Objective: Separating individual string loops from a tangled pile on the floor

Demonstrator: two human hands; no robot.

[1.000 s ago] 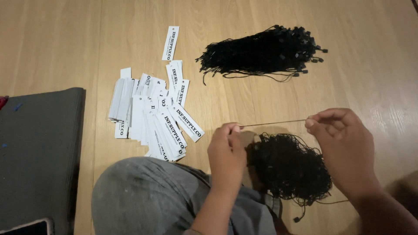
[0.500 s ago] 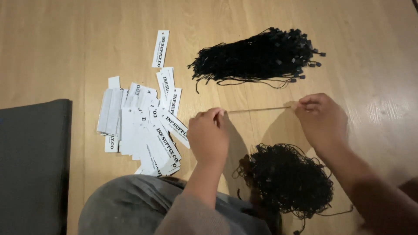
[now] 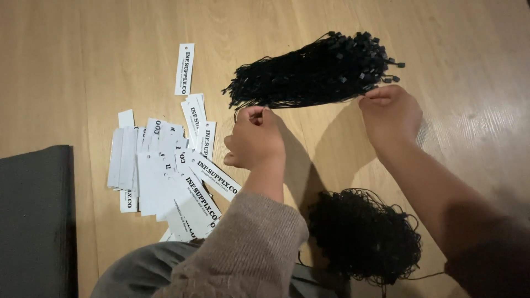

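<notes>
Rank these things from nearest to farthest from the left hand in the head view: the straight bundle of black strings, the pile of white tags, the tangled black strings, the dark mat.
From the left hand:
1. Straight bundle of black strings, just above, by the fingers.
2. Pile of white tags, on its left.
3. Tangled black strings, lower right, near the body.
4. Dark mat, far left edge.

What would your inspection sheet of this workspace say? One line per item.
Surface: pale wooden floor.
Job's things: thin black cord stretched between both hands; straight cord bundle; tangled cord heap.
Clutter: white paper tags scattered; dark mat.
Hands: left hand and right hand each pinch a cord end.
Cables: nothing seen.
Surroundings: grey-clad knee.
</notes>
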